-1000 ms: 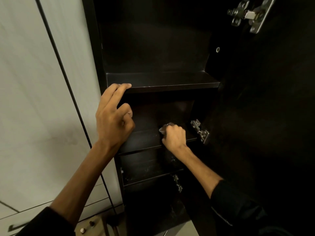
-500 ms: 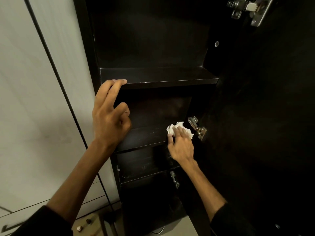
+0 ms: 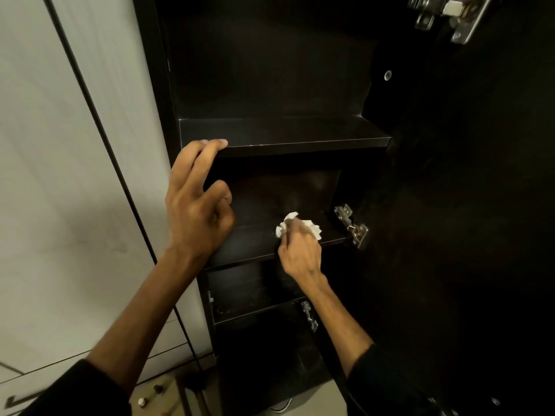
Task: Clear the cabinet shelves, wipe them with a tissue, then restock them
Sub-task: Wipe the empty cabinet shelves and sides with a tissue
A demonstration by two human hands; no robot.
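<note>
Inside a tall, dark cabinet (image 3: 270, 70) with its door swung open to the right, a person is wiping shelves that hold no items. The head camera looks down past both forearms in dark sleeves.

On the middle shelf (image 3: 252, 244), the right hand (image 3: 300, 250) presses a crumpled white tissue (image 3: 312, 228) flat against the wood, near the shelf's right end. Its fingers lie over the wad; motion blur hides whether they pinch it or only bear down, but the tissue sits under the fingertips, with white paper showing to either side.

Higher up, the left hand (image 3: 195, 205) steadies the person. Two fingertips hook over the front lip of the upper shelf (image 3: 300, 133) at its left corner; the other fingers curl loosely and hold nothing.

What matters for the next stroke is direction. The shelf's long axis runs left to right, and the tissue is already close to the right wall, just beside a metal hinge (image 3: 351, 223). Most of the unwiped-looking board stretches leftward, toward the spot beneath the left hand. The right hand is the one on that shelf, so a sweep to the left seems likeliest, though this is a judgement.

Two lower shelves sit below, also bare. Pale panels (image 3: 75, 175) stand to the left of the cabinet. Restocking appears not yet begun.
</note>
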